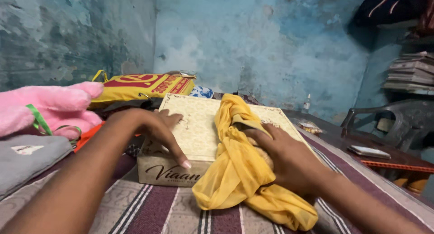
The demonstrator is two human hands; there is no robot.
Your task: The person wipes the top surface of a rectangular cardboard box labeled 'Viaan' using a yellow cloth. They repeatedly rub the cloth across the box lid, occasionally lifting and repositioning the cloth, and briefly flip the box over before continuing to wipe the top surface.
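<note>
In the middle of the frame a flat cream box [192, 134] sits on a striped bed cover [149, 211]. A yellow cloth [235, 170] lies over the right part of the box lid and spills down off the front edge, toward the bottom of the frame.

The left hand [156, 128] rests flat on the lid at the left side of the box. Its fingers are spread open and it grips nothing; the thumb points down over the front edge. The right hand [285, 159] lies on the yellow cloth, right of the middle. Its fingers curl down into the cloth and press on it, but I cannot tell if they pinch it tight.

To do this well, I think the left hand should push down on the box so that it does not slide. The right hand should take a good bunch of the cloth, because it looks thin and slippery.

At the left edge of the frame lie a pink soft toy [49, 107] and a grey folded cloth [27, 159]. Behind the box, up and to the left, lies a yellow and red bag [144, 86].
</note>
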